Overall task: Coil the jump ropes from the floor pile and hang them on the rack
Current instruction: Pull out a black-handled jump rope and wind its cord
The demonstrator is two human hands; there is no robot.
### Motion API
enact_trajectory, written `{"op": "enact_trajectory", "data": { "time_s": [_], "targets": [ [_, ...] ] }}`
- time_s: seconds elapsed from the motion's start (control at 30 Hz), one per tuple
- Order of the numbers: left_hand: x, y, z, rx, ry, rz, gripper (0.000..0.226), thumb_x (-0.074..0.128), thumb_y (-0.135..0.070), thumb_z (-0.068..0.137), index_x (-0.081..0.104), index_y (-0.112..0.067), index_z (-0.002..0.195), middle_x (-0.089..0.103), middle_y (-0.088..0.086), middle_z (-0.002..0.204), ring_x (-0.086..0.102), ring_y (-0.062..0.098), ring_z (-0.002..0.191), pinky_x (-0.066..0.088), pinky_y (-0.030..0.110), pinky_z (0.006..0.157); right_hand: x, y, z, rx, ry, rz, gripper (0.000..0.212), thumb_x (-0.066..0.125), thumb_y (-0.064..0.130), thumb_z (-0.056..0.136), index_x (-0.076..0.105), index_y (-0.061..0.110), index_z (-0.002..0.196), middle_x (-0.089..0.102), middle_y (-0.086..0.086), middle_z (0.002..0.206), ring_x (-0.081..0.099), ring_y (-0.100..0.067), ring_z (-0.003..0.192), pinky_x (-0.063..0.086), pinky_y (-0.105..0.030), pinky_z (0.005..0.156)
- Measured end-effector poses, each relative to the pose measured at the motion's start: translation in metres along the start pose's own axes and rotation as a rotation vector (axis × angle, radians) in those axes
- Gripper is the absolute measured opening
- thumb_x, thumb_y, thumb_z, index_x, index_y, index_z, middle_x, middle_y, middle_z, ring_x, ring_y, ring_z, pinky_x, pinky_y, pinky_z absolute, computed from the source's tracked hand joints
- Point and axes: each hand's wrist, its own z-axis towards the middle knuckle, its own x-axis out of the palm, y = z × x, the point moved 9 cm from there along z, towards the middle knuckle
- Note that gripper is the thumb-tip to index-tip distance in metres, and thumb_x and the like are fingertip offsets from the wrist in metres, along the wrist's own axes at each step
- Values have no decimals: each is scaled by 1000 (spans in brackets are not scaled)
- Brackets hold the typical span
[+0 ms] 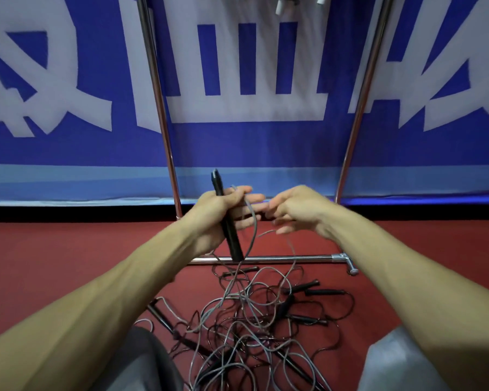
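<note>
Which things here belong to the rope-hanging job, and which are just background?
Job: left hand gripping black handle, grey cord, right hand beside it, floor pile, rack, white handles up top.
Background: blue banner, red floor.

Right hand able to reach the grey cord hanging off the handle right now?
Likely yes: right hand is beside the grey cord looping off the black handle in the left hand, nothing between. Blur hides any contact.

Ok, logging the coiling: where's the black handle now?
Head view, left of centre: the black handle is gripped in the left hand, above the rack's base bar and the floor pile.
</note>
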Motion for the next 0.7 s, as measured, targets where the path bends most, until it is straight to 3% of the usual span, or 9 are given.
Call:
{"op": "enact_trajectory", "data": {
  "time_s": [0.1,0.17,0.23,0.33,0.4,0.5,0.57,0.63,0.7],
  "targets": [
    [-11,-16,2,61,-42,-257,15,41,-12,104,53,-4,107,75,11,91,74,24,85,60,37,78,39,-4,-4,-29,156,-77,44,38,-20,81,66,7,103,63,-11,105,60,-19,94,53,-23,64],
    [-18,-24,3,92,-44,-391,15,41,-13,103,54,-6,105,75,12,93,74,24,85,59,36,79,64,-3,-10,-76,271,-164,49,40,-20,79,64,5,113,61,-5,97,53,-12,80,44,-18,58],
    [-26,-30,3,124,-51,-448,16,40,-14,104,54,-7,104,75,12,94,74,24,87,58,36,82,77,-2,-12,-84,328,-142,38,47,-18,82,63,6,108,58,-5,92,48,-10,65,41,-18,53],
    [-37,-34,3,148,-73,-428,26,36,-22,105,54,-5,112,74,11,98,72,22,91,58,33,85,70,-1,-10,-19,285,-18,19,50,-7,93,58,10,90,64,-9,86,61,-19,67,57,-27,64],
    [-42,-29,5,123,-77,-382,32,34,-28,106,53,-5,118,72,10,106,72,19,92,58,32,82,58,4,-9,7,218,129,17,47,-4,97,55,8,89,67,-12,82,68,-24,65,60,-32,60],
    [-48,-2,8,9,-105,-167,20,40,-16,104,54,-11,117,70,8,112,71,21,93,56,34,83,36,21,-9,-55,95,330,12,46,-2,98,56,4,99,67,-12,77,68,-22,54,59,-29,53],
    [-49,22,6,-97,-78,186,20,48,-4,98,59,-10,114,70,9,108,69,21,89,53,33,83,21,32,-10,-114,23,485,14,46,-1,98,56,1,107,66,-11,76,66,-20,51,57,-27,50],
    [-44,41,0,-157,22,511,22,50,5,95,63,-7,108,68,8,105,67,17,83,55,22,72,8,39,-12,-147,-23,641,18,45,-1,98,56,-2,112,64,-10,76,64,-19,47,55,-24,47],
    [-39,57,-5,-216,140,690,26,49,5,96,65,-12,109,66,7,108,65,11,84,51,14,63,-5,42,-14,-162,-66,741,18,43,-1,99,56,-2,112,62,-10,79,63,-20,50,54,-22,47]
  ]
}}
